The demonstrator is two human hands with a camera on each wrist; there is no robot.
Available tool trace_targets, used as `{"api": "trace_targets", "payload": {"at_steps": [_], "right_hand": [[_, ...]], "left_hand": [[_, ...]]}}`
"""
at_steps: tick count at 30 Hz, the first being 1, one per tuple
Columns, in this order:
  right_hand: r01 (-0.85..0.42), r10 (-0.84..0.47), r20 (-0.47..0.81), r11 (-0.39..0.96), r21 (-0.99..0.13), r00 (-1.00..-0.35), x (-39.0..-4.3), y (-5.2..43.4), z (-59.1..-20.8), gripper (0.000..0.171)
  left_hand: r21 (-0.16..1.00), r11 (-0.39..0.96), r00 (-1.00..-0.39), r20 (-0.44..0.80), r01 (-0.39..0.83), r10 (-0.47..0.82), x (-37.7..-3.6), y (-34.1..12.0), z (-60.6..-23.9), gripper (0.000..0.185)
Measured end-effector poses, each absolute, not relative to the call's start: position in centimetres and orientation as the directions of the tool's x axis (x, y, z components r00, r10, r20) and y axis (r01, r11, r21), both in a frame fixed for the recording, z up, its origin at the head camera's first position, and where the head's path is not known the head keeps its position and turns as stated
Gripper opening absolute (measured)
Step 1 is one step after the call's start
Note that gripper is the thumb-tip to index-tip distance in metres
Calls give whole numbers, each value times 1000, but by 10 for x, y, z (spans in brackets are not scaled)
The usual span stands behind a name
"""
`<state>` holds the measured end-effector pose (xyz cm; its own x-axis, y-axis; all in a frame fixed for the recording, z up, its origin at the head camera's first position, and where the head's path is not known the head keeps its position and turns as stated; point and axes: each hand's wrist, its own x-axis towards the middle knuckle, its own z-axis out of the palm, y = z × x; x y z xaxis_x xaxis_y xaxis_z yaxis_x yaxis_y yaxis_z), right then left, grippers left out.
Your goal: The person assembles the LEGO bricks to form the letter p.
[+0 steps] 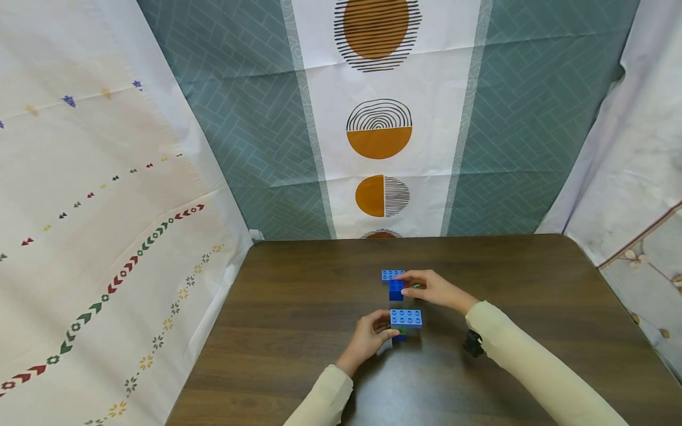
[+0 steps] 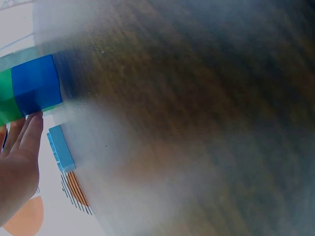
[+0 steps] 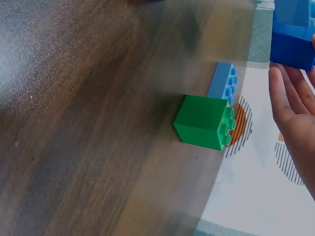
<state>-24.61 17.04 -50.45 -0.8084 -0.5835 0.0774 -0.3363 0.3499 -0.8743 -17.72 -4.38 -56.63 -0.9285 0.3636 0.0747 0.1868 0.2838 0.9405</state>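
My left hand [image 1: 367, 337] grips a small stack of toy building bricks from its left side. A light blue eight-stud brick [image 1: 406, 318] tops it, over a green brick [image 2: 6, 98] and a dark blue brick [image 2: 37, 83]. Farther back, my right hand [image 1: 434, 290] pinches a dark blue brick [image 1: 396, 290] between thumb and fingers. Behind that brick lies a second light blue brick [image 1: 393, 274] on the table. A loose green brick [image 3: 201, 120] sits beside it, mostly hidden behind my right hand in the head view.
The brown wooden table [image 1: 298, 284] ends at a patterned cloth [image 1: 250, 118] hanging along its back edge. More cloth hangs on the left and right sides. A black device [image 1: 473, 343] is strapped under the right sleeve.
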Motion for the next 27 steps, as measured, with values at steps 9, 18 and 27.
{"api": "trace_targets", "payload": {"at_steps": [9,18,27], "right_hand": [[-371,-590,118,330,-868,-799,-241,174,-499,36],[-381,-600,127,318,-868,-790,-228,174,-488,36],[-362,-614,122,284,-888,-780,-206,169,-463,36]], "left_hand": [[936,292,-928,82,197,363,-177,-44,-563,30],[941,291,-932,62,175,358,-176,-44,-563,30],[945,271,-932,76,180,354,-177,-44,-565,31]]}}
